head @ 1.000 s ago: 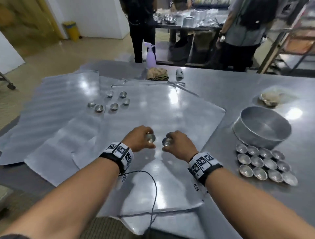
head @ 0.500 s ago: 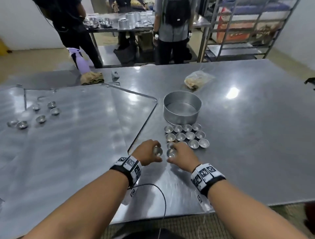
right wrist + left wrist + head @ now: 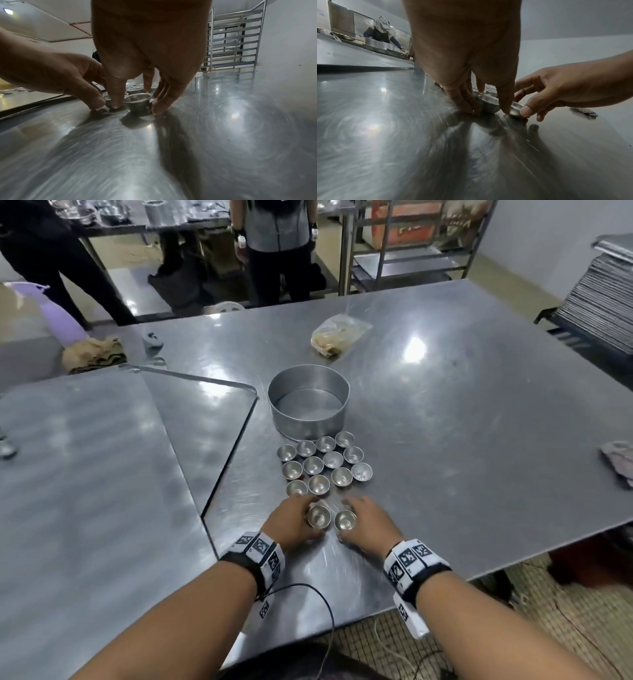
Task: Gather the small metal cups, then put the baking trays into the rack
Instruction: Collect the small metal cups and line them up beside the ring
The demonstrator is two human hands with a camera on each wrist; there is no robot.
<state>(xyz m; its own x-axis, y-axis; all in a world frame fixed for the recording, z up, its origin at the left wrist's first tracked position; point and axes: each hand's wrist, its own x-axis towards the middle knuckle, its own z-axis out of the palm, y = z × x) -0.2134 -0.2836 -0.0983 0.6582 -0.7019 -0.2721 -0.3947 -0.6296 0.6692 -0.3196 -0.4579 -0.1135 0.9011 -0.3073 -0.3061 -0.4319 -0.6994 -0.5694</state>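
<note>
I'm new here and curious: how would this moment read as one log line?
left hand: holds small cup | right hand: holds second cup | both cups on table beside cup cluster | trays: untouched

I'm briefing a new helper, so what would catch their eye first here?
Two hands at the table's near edge: the left hand and right hand each hold a small metal cup. Just beyond sits a neat cluster of cups, then a round tin.
</note>
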